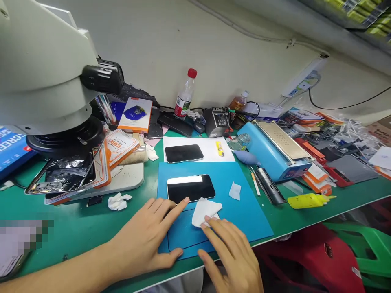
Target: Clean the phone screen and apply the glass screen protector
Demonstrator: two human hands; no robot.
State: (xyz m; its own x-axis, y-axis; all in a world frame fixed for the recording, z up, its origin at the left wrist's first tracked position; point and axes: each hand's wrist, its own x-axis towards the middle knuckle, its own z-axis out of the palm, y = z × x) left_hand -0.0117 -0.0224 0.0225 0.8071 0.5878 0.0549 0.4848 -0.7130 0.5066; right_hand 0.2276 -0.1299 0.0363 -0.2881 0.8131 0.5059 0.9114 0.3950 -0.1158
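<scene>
A smartphone (191, 192) with a dark, glossy screen lies on the blue mat (244, 221), a bright reflection along its far edge. My left hand (152, 232) is open at its near side, index fingertip at the lower edge and thumb spread over the mat. Just below the phone is a folded white wipe (203, 209). The fingertips of my right hand (233, 252) touch the wipe's near edge; these fingers are stretched out and the thumb stands apart. A smaller white piece (235, 191) lies flat on the mat to the right.
Behind the mat, another dark phone (183, 153) rests on white paper. A microscope (45, 81) looms at left above opened phone parts. To the right stand a blue machine (269, 150), an air blower (246, 157) and a yellow bottle (307, 201). Crumpled tissue (118, 201) lies left.
</scene>
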